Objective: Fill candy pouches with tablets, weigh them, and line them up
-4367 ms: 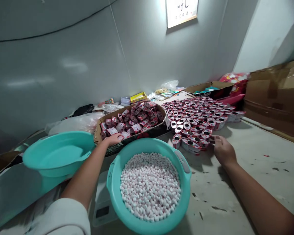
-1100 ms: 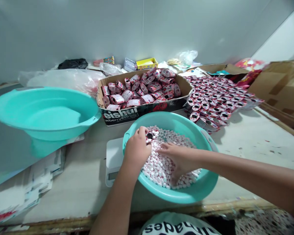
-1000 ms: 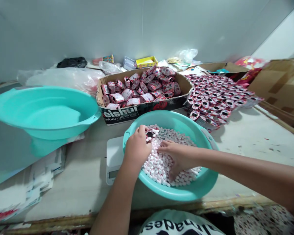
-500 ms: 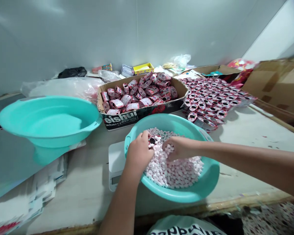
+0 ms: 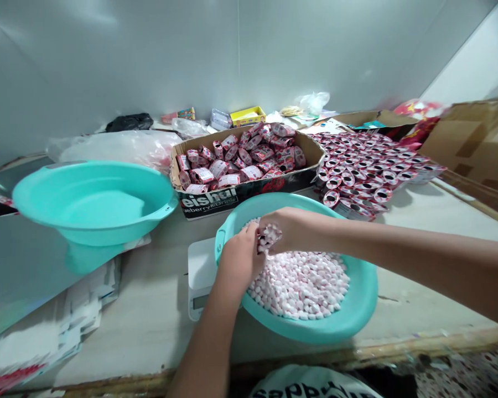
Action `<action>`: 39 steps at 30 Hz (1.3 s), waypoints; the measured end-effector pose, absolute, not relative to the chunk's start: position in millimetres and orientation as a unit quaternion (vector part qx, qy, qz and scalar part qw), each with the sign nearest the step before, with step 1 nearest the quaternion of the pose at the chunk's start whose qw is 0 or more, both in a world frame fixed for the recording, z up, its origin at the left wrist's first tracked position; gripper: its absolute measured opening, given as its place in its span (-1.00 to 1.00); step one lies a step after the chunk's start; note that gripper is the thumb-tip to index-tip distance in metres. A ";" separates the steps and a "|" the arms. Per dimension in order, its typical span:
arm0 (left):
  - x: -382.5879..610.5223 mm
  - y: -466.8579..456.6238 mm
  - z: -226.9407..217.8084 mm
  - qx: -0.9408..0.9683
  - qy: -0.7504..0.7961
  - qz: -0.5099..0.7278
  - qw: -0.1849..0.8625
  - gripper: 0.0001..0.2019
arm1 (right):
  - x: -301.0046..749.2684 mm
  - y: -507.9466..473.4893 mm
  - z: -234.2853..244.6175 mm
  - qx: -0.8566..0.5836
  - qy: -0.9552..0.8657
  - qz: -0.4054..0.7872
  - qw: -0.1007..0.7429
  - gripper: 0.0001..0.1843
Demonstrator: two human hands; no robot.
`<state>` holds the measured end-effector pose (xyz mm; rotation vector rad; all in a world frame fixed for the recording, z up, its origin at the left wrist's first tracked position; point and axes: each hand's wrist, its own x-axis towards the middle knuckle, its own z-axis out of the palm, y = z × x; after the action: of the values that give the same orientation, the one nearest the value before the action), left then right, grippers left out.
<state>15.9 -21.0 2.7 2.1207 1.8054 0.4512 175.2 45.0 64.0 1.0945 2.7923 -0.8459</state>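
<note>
A teal basin (image 5: pixel 357 309) full of small pink and white candies (image 5: pixel 302 284) rests on a white scale (image 5: pixel 199 276) at the table's front. My left hand (image 5: pixel 240 260) is closed round a small red-labelled container, mostly hidden, over the basin's far left side. My right hand (image 5: pixel 290 229) is cupped with a handful of candies against the left hand. A cardboard box (image 5: pixel 249 190) of filled red packs stands behind the basin. Several open red containers (image 5: pixel 365 171) lie in rows to the right.
An empty teal basin (image 5: pixel 95 202) sits raised at the left, above stacked papers (image 5: pixel 78 320). Plastic bags (image 5: pixel 116 146), small boxes and a yellow box (image 5: pixel 248 116) line the wall. Large cardboard boxes (image 5: pixel 477 143) stand at the right. The table's front edge (image 5: pixel 357 348) is near.
Over the last second my right hand lifted out of the candies with a handful and came up to the container in my left hand. Earlier both hands reached toward the box and the open containers.
</note>
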 end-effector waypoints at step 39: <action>16.3 -20.7 4.2 0.721 0.647 0.161 0.189 -0.70 | 199.6 21.9 14.1 0.419 0.834 -0.350 0.076 -0.59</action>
<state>16.3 -20.7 4.2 2.0267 1.8201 0.4518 199.6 21.9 14.1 1.2574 2.5012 -1.0480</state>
